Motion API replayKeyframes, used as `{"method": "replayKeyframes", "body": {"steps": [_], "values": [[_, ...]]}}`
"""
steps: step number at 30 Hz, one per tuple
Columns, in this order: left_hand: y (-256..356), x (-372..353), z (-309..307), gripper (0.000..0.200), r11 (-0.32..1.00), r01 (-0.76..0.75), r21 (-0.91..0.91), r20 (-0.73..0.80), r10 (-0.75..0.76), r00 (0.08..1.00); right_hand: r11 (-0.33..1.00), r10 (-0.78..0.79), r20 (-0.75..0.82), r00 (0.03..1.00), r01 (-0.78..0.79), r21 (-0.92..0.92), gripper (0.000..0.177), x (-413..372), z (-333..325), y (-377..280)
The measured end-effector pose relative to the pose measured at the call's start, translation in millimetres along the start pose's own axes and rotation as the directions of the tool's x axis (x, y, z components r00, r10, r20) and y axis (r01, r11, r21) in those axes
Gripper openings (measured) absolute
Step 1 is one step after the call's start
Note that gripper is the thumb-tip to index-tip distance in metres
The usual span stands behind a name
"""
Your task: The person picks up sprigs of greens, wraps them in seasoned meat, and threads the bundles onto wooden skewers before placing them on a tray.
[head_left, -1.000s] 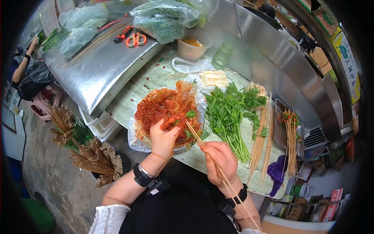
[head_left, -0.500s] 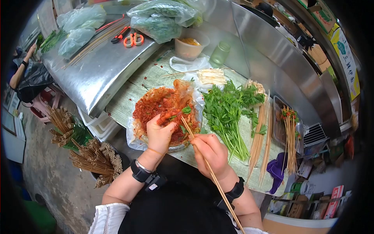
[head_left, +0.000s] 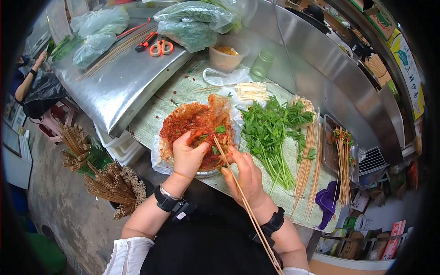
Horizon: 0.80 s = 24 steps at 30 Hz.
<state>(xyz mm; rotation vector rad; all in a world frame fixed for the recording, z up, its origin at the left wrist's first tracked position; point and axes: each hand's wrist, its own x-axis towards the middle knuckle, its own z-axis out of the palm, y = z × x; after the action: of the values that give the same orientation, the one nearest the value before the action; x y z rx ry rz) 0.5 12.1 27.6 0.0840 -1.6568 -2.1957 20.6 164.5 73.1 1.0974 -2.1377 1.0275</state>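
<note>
My left hand (head_left: 187, 153) is closed at a plastic-lined bowl of red chili-coated food (head_left: 183, 120), its fingertips pinching a red-coated piece with green leaf bits. What that piece is I cannot make out. Two thin bamboo skewers (head_left: 250, 208) slant from this piece down past my right hand (head_left: 246, 178) toward my lap. My right hand holds them loosely between thumb and fingers, the fingers partly stretched out and stained orange at the tips. Right of the bowl lies a bunch of leafy green celery-like stems (head_left: 270, 137).
Loose skewers (head_left: 306, 165) lie beside the greens, near a metal tray (head_left: 332, 146) with loaded skewers (head_left: 343, 156) and a purple cloth (head_left: 326, 201). Enoki mushrooms (head_left: 252, 91) sit behind. Scissors (head_left: 161, 48) rest on the steel counter (head_left: 117, 78). Another person's arm (head_left: 27, 82) shows far left.
My right hand's fingers have loosened and spread from a tight grip on the skewers. The skewers' lower ends now stand slightly apart. My left hand keeps its pinch.
</note>
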Motion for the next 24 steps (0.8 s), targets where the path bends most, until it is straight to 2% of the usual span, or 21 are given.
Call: {"method": "replayKeyframes", "body": {"steps": [2, 4, 6, 7, 9, 12, 15, 18, 22, 24], "values": [[2.2, -4.1, 0.5, 0.027, 0.996, -0.01, 0.086, 0.069, 0.004, 0.998, 1.0, 0.031, -0.016, 0.999, -0.03, 0.005, 0.057, 2.1, 8.2, 3.8], [-1.1, -3.4, -0.9, 0.027, 0.996, -0.032, 0.084, 0.062, 0.027, 0.998, 0.998, 0.059, -0.033, 0.998, -0.058, 0.01, 0.054, 2.4, 7.7, 3.4], [2.1, -1.8, -4.0, 0.027, 0.992, -0.013, 0.127, 0.073, 0.004, 0.997, 0.987, 0.146, 0.116, 0.982, -0.137, -0.08, 0.044, 4.8, -2.5, -2.5], [1.7, 0.7, -5.3, 0.027, 0.992, -0.017, 0.127, 0.065, 0.009, 0.998, 0.989, 0.138, 0.12, 0.983, -0.129, -0.076, 0.044, 9.4, -13.1, -5.9], [-0.7, 2.8, -6.6, 0.027, 0.997, -0.012, 0.075, 0.027, 0.01, 1.0, 0.985, 0.007, 0.341, 0.94, 0.053, -0.166, 0.034, 15.4, -37.7, -12.0], [1.5, 0.2, -4.0, 0.027, 0.997, 0.011, 0.073, 0.046, -0.015, 0.999, 0.988, -0.073, 0.34, 0.937, 0.114, -0.101, 0.029, 15.4, -43.7, -7.4], [-1.1, -0.2, -5.5, 0.027, 0.993, -0.03, 0.112, 0.057, 0.024, 0.998, 0.993, -0.075, 0.255, 0.964, 0.095, -0.07, 0.028, 12.1, -38.6, -7.6], [2.5, -2.4, -5.5, 0.027, 0.991, -0.033, 0.133, 0.061, 0.025, 0.998, 0.996, -0.076, 0.254, 0.964, 0.083, -0.017, 0.029, 13.7, -34.8, -9.2], [0.2, -2.2, -5.9, 0.028, 0.993, -0.034, 0.111, 0.056, 0.028, 0.998, 0.999, -0.015, 0.311, 0.95, 0.03, -0.043, 0.03, 18.7, -43.0, -17.9], [-0.6, -1.6, -5.2, 0.028, 0.992, -0.064, 0.109, 0.048, 0.059, 0.997, 0.997, -0.006, 0.248, 0.969, 0.024, -0.072, 0.032, 15.3, -39.1, -16.2]]}}
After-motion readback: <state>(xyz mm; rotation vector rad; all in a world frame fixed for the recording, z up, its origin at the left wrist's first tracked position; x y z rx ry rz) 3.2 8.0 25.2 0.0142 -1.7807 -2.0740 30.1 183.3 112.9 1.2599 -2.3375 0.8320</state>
